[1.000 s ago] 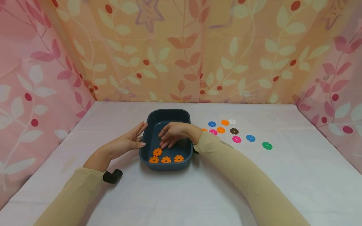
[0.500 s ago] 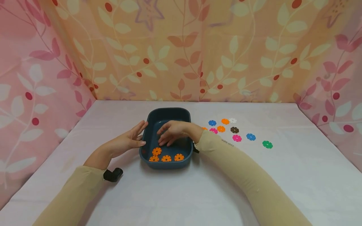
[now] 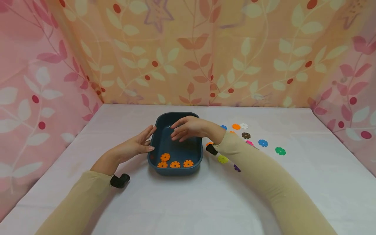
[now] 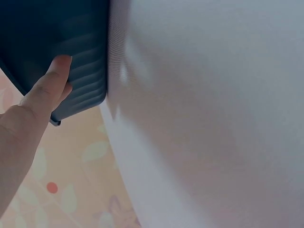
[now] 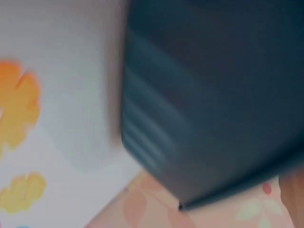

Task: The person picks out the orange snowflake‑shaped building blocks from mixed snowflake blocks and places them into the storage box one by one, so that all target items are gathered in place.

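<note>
A dark blue rectangular tray [image 3: 176, 171] stands on the white-covered table, with several orange notched plastic discs [image 3: 172, 164] inside along its near end. At the tray's left side is my left hand [image 3: 132, 149], its straight fingers touching the wall. The left wrist view shows a fingertip [image 4: 61, 61] against the ribbed outer wall [image 4: 85, 71]. My right hand [image 3: 191, 128] hovers over the tray's far right part, fingers loosely bent and holding nothing visible. In the blurred right wrist view the tray wall [image 5: 204, 104] hides most of that hand.
Loose notched discs lie right of the tray: a brown one [image 3: 246, 133], a blue one [image 3: 263, 140], a green one [image 3: 280, 148], a yellow one [image 3: 222, 157] and others. My right sleeve [image 3: 264, 176] partly covers some. Floral cloth [image 3: 194, 81] walls the back and sides.
My right hand has risen from the tray's bottom and moved up and right. Yellow and purple discs beneath the right forearm have come into view. The left hand stays at the tray wall.
</note>
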`<action>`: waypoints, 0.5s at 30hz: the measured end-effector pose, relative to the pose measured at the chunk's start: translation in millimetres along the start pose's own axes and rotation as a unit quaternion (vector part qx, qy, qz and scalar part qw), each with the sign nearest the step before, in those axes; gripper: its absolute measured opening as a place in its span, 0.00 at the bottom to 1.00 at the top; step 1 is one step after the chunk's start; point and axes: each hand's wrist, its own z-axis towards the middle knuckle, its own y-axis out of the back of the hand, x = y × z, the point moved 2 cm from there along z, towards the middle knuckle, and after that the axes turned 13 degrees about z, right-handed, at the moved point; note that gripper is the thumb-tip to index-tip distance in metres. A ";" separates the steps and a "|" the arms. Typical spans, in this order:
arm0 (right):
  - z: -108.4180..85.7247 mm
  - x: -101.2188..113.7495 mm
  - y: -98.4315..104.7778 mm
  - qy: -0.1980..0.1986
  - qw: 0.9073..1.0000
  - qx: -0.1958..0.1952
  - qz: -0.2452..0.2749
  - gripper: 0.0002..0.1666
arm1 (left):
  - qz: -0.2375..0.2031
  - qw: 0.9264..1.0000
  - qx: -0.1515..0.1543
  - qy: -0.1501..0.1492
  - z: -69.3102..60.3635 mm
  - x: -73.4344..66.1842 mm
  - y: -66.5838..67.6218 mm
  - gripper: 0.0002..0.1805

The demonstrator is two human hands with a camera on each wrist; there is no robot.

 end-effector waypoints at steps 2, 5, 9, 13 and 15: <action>-8.4 3.9 3.4 0.005 1.000 -0.002 -0.005 0.26 | -0.001 1.000 -0.001 0.002 0.3 0.0 -0.2 0.50; -20.4 7.5 8.8 0.009 1.000 -0.009 -0.019 0.24 | -0.001 1.000 -0.003 0.003 0.4 0.7 -0.3 0.50; -34.5 9.3 17.7 0.003 0.999 -0.022 -0.041 0.22 | -0.001 1.000 -0.004 0.001 0.2 1.0 -0.3 0.51; -50.0 9.7 25.5 0.000 0.998 -0.024 -0.054 0.22 | -0.002 1.000 -0.004 0.001 0.1 0.7 -0.6 0.50; -57.4 8.9 29.5 0.005 0.998 -0.018 -0.056 0.22 | -0.003 1.000 -0.003 -0.001 -0.1 0.6 -0.5 0.50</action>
